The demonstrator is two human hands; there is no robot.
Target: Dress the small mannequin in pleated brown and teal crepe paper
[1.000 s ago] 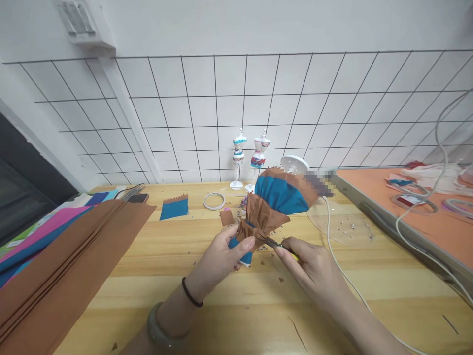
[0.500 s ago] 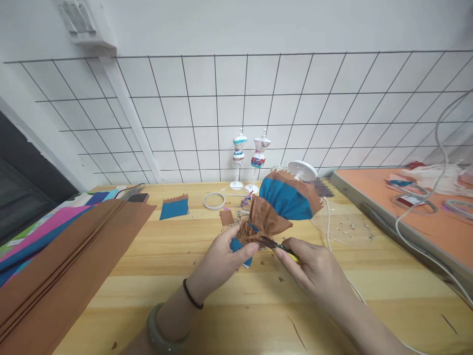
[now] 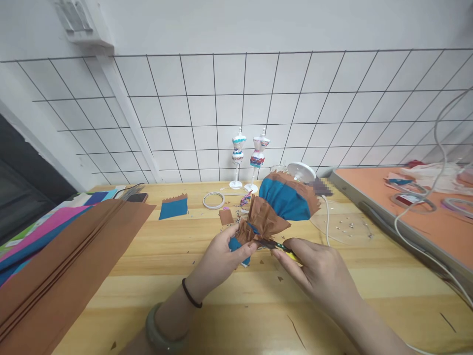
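My left hand is closed around the gathered end of a brown and blue piece of fabric, its thumb across the bunched brown folds. Beyond that grip the piece fans out to the right, with a blue band and a zigzag brown edge. In my right hand is a pair of small scissors with dark blades and a bit of yellow at the handle. The blade tips reach the brown folds beside my left thumb; whether they are cutting is too small to tell. Below my left fingers some blue cloth shows.
Two small mannequins stand at the back near a roll of tape. A blue and brown swatch lies left of it. Folded brown fabric covers the left side. An orange-topped surface and white cable are at right.
The scissors have shifted slightly left and lie flatter, their blades further into the brown folds by my left thumb. My left hand keeps its grip.
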